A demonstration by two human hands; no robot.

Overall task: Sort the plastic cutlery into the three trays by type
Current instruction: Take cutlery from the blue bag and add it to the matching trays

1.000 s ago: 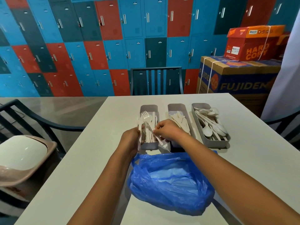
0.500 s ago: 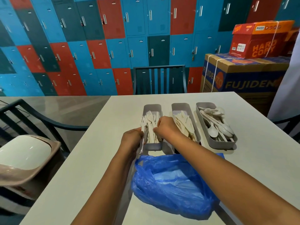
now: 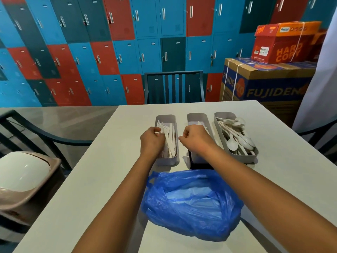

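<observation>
Three grey trays stand side by side on the white table (image 3: 102,179), running from near to far. The left tray (image 3: 166,162) holds a bundle of white plastic forks (image 3: 170,137), too many and too overlapped to count; the middle tray (image 3: 197,118) is mostly hidden under the right hand, and only a sliver of white shows at its far end; the right tray (image 3: 242,157) holds a heap of white plastic spoons (image 3: 237,137), also too tangled to count. Two hands are in view. The left hand (image 3: 152,141) sits over the left edge of the left tray, its fingers curled against the forks at their tine end, so its grip looks closed on them, though exactly which pieces it pinches cannot be made out. The right hand (image 3: 196,138) hovers over the middle tray with its fingers curled in; whether it holds anything cannot be told. Nearer than the trays lies one crumpled blue plastic bag (image 3: 191,203), just beside their near ends. To the left of the table stands one bin with a white swing lid (image 3: 21,172).
</observation>
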